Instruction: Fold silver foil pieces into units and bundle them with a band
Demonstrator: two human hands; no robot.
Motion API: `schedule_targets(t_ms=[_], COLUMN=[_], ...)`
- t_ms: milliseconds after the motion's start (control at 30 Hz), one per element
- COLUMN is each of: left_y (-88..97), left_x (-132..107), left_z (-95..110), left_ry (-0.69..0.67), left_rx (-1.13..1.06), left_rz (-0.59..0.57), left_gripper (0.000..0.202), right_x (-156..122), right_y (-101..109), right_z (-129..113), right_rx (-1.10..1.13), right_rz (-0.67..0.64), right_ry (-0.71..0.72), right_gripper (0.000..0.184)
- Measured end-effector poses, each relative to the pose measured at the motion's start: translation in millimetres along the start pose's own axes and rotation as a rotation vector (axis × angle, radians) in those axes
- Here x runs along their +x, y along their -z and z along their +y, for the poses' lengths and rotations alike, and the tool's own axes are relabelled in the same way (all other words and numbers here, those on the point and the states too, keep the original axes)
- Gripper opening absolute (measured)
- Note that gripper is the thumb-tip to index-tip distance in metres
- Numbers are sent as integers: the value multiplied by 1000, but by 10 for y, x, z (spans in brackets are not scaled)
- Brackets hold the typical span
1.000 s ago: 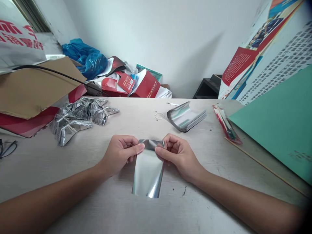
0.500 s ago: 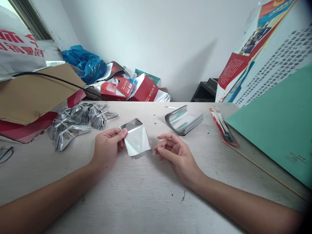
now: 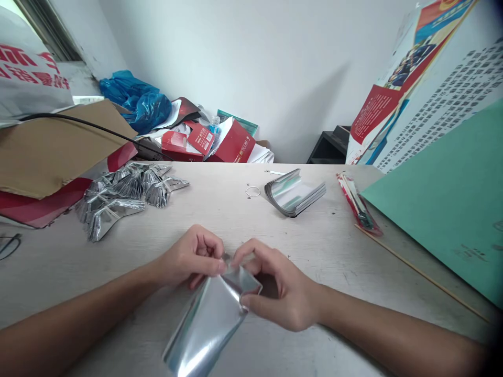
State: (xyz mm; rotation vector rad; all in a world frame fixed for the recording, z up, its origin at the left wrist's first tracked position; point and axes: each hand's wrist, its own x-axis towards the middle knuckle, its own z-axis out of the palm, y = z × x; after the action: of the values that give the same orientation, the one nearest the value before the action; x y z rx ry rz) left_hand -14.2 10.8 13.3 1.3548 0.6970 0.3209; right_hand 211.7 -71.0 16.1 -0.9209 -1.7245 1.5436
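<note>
A shiny silver foil bag [image 3: 210,319], perhaps several in a stack, slants toward the front edge of the view, its upper end gathered. My left hand [image 3: 200,257] pinches that upper end between thumb and fingers. On the right side of the foil, my right hand [image 3: 277,285] grips a folded corner, its thumb in front and its fingers partly hidden behind. Beyond the hands lie a thin pale ring [image 3: 253,188] like a rubber band and a curved stack of silver foil bags [image 3: 294,196]. Bunched silver foil bundles [image 3: 118,201], pinched in at their middles, are heaped at the left.
A cardboard piece [image 3: 66,146] and a black cable [image 3: 94,124] border the left side. A green board [image 3: 444,204] leans at the right, beside a thin wooden stick [image 3: 416,269] and a red-edged packet [image 3: 358,204]. Red boxes [image 3: 236,144] sit behind the table.
Both hands have come together and nearer to me, bringing the foil along. Its upper end is now bunched, and my right hand, previously apart from it, now grips it.
</note>
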Motion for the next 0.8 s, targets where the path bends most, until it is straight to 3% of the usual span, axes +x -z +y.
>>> schedule_targets(t_ms=[100, 267, 600, 800], left_y=[15, 2, 8, 105], left_x=[-21, -15, 42, 86], left_z=[13, 17, 59, 64], left_ry=[60, 48, 96, 85], left_rx=[73, 71, -87, -128], left_rz=[-130, -119, -13, 99], left_gripper=[35, 34, 32, 36], right_x=[-9, 8, 30, 72], right_y=[3, 37, 65, 38], right_z=[-55, -79, 10, 69], right_rx=[-135, -176, 90, 106], right_rz=[-142, -219, -151, 14], right_ry=[3, 7, -138, -120], right_gripper=[13, 8, 12, 23])
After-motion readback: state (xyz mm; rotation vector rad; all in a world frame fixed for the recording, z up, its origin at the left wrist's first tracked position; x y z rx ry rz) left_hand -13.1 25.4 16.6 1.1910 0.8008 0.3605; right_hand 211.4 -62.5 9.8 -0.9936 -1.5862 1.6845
